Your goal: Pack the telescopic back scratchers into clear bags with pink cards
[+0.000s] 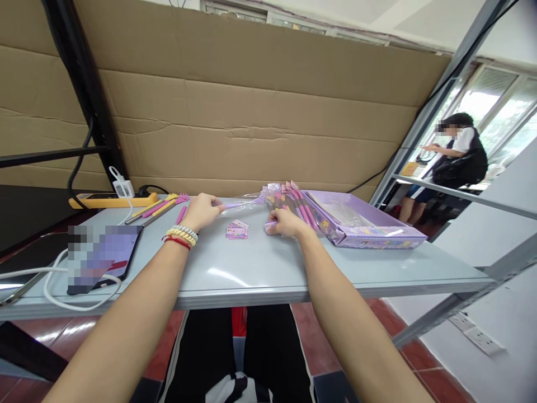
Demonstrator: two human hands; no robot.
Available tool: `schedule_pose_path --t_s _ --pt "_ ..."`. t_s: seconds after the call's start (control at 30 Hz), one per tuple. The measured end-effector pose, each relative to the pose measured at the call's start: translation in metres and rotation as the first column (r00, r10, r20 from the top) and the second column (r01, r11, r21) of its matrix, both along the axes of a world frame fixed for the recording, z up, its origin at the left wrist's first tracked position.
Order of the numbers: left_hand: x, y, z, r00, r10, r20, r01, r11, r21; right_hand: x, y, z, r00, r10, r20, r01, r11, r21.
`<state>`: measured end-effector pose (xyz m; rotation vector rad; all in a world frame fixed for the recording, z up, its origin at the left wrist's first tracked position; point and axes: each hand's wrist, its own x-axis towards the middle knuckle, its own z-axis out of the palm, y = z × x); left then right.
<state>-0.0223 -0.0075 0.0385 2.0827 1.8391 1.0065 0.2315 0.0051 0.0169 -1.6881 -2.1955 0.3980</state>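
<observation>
My left hand (204, 211) is closed on the near end of a slim purple stick (237, 205) that lies in or under clear plastic wrap (251, 197). The stick's far end points right, towards a pile of wrapped pink and purple sticks (300, 204). My right hand (285, 222) pinches a small purple card (271, 226) at the front of that pile. Between my hands, a few similar small cards (237, 229) lie overlapped on the grey desk (251, 271). Beside the pile stands an open purple box (377, 242) with clear plastic inside.
At left lie a phone (109, 257), a white cable (52, 282), a yellow power strip (111, 200) with a white charger (122, 187), and several pink, yellow and grey sticks (161, 209). Cardboard (251, 112) backs the desk. A metal post (436, 101) rises at right; a person (459, 148) stands beyond.
</observation>
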Motion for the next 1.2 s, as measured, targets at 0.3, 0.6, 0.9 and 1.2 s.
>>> schedule_pose_path --t_s 0.3,0.6,0.9,1.2 --pt "0.001 -0.002 0.001 0.994 -0.043 0.105 0.044 0.999 -0.006 0.003 0.009 0.001 0.798 -0.143 -0.585 0.379 0.874 0.304" --pt "0.004 -0.004 0.0 0.98 -0.176 0.096 0.175 0.984 0.019 -0.005 0.007 -0.002 0.842 -0.285 -0.458 0.501 0.727 0.469" --pt "0.004 -0.007 0.002 0.975 -0.201 0.093 0.197 0.979 0.053 0.007 0.011 -0.002 0.762 -0.395 -0.513 0.628 0.646 0.435" --pt "-0.003 -0.004 0.002 0.974 -0.191 0.118 0.186 0.981 0.054 0.02 0.012 0.006 0.645 -0.268 -0.716 0.639 0.703 0.312"
